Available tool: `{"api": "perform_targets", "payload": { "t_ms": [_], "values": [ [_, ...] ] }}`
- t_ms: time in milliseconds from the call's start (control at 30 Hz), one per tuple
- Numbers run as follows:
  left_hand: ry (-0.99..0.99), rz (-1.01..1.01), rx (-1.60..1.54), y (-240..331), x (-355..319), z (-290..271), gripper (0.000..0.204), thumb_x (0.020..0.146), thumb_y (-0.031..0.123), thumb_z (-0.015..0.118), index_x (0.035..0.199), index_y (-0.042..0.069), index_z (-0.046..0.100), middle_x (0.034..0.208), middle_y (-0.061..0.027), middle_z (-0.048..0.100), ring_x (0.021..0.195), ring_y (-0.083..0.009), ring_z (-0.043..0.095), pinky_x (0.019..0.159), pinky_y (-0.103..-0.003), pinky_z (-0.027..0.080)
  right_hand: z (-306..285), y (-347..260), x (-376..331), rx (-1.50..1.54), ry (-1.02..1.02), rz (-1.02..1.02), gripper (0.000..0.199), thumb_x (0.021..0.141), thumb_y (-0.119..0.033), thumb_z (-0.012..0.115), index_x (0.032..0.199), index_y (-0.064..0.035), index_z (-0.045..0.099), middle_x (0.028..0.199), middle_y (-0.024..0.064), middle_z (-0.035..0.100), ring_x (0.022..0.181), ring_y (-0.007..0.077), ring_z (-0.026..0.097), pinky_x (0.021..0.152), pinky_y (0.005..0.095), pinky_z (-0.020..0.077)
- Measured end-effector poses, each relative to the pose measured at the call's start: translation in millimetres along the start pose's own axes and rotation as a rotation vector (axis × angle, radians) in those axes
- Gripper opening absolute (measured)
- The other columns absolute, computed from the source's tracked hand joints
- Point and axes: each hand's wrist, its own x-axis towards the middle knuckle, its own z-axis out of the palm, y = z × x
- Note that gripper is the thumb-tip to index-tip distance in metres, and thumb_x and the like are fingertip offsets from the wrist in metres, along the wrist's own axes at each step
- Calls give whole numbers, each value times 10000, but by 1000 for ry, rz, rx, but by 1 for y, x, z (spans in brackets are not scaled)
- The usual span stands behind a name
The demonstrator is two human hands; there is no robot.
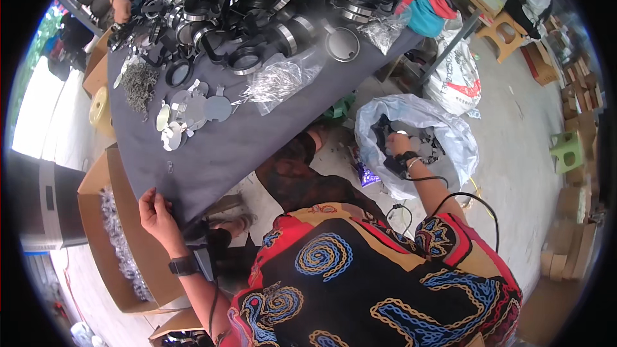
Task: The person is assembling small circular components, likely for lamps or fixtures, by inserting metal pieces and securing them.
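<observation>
My left hand (159, 216) rests at the near left corner of the dark-clothed table (212, 167), fingers loosely bent and slightly apart, with nothing visible in it. Just beyond its fingertips lies a small metal clip (170, 167). My right hand (398, 144) reaches down into an open whitish plastic sack (457, 133) on the right. Its fingers are curled, and what they grip is hidden. Dark pieces and grey discs (425, 146) fill the sack around it. Farther up the table lie loose metal discs (193, 109), a heap of small wire springs (139, 85) and a clear bag of thin metal pins (283, 83).
Black ring-shaped parts with silver bands (247, 59) crowd the table's far side. Another person's hand (121, 9) is at the far left. A cardboard box (96, 218) of clear-wrapped pieces stands left of the table. A white woven sack (455, 77) and a yellow stool (502, 33) stand at right.
</observation>
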Motion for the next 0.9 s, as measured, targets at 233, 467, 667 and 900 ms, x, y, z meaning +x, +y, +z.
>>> {"api": "perform_targets", "payload": {
  "t_ms": [233, 467, 667, 900],
  "values": [
    [14, 2, 166, 12, 5, 5, 95, 884, 2, 549, 968, -28, 580, 747, -13, 559, 620, -54, 494, 552, -204, 410, 68, 12, 42, -240, -248, 42, 273, 780, -210, 555, 995, -81, 664, 1079, 200, 633, 1010, 365, 618, 876, 458, 498],
    [75, 65, 66, 6, -1, 2, 77, 869, -23, 538, 932, -23, 581, 727, -9, 558, 589, -58, 485, 531, -203, 395, 45, -17, 17, -56, -80, 133, 246, 763, -119, 574, 965, -20, 673, 957, 263, 638, 945, 434, 604, 850, 495, 476],
    [49, 20, 79, 15, -4, 0, 82, 846, -33, 543, 917, -17, 581, 703, -12, 547, 580, -51, 470, 514, -211, 384, -54, -74, -29, 132, 138, -44, 226, 697, -195, 679, 749, 19, 627, 725, 240, 627, 723, 411, 625, 664, 447, 497],
    [70, 149, 70, -6, 6, 1, 76, 838, -41, 548, 902, -14, 578, 711, -12, 548, 593, -53, 476, 520, -211, 394, -232, -198, -59, 843, -175, -33, 109, 754, -99, 658, 715, -20, 594, 532, 35, 540, 451, 125, 501, 434, 260, 372]
  ]
}}
